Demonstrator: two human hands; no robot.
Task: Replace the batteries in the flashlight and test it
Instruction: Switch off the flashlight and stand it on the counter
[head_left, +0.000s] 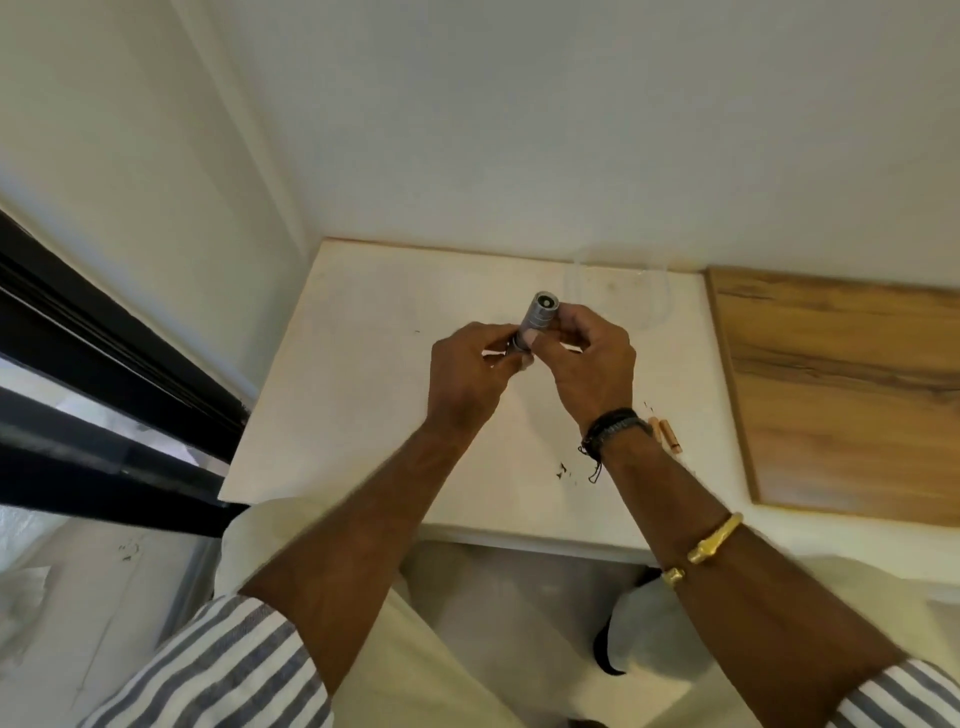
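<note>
A small grey metal flashlight (540, 314) is held above the white table (363, 395), its round end pointing up and away from me. My left hand (467, 374) pinches its lower end, where a dark ring shows. My right hand (592, 358) grips the upper barrel with thumb and fingers. Two copper-coloured batteries (667, 434) lie on the table just right of my right wrist, partly hidden by it.
A wooden board (841, 389) lies on the right side of the table. A clear glass (618, 291) stands behind my right hand near the wall. Small dark specks (563, 473) dot the table. A black window frame (104, 364) runs along the left.
</note>
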